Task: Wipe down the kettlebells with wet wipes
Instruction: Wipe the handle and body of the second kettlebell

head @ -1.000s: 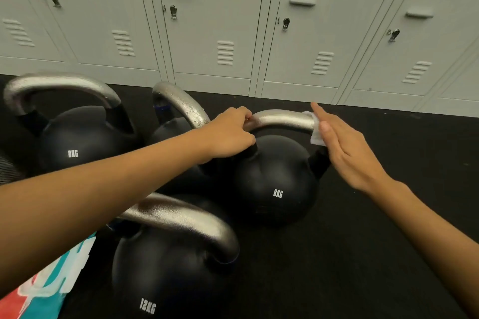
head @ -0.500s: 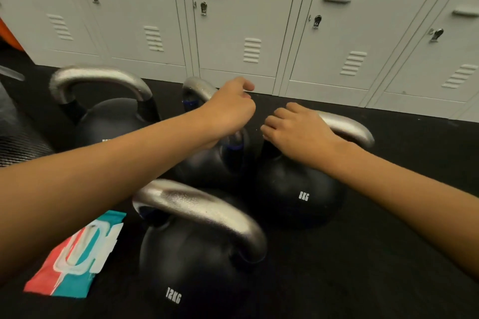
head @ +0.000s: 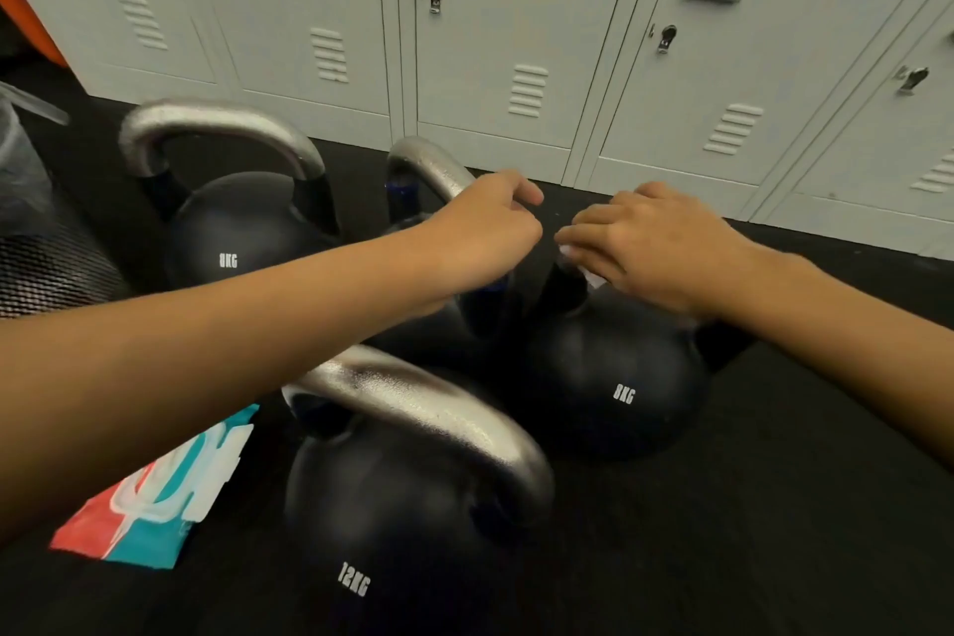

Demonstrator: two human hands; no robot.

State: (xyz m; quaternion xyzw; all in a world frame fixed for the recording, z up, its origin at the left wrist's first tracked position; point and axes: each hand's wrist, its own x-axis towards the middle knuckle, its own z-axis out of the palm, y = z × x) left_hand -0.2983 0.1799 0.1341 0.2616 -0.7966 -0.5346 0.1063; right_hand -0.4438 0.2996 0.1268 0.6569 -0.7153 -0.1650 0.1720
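Wipe reaches the left end of the 8KG handle

Kettlebells crowd the black floor mat, and we take them from the near edge outward. Nearest us stands the 12KG kettlebell (head: pixel 392 496), untouched, with the wet wipes pack (head: pixel 155 506) lying just beside it toward the mat's left edge. Beyond it sits the right 8KG kettlebell (head: pixel 614 377), the one we are working on. Our right hand (head: pixel 650 248) curls over its handle and clamps the white wipe (head: pixel 583 269) against the handle's left end, where a corner of the wipe peeks out below the fingers. 1 second ago that hand lay flat with the wipe at the right end, so we have swept the whole bar; we judge this handle nearly done, with the black body left. Our left hand (head: pixel 485 232) has let go of that handle and now hovers curled over the middle kettlebell (head: pixel 428 170), whether gripping it we cannot tell. Farther left is the second 8KG kettlebell (head: pixel 232 222), and along the mat's far edge run the grey lockers (head: pixel 516 16).
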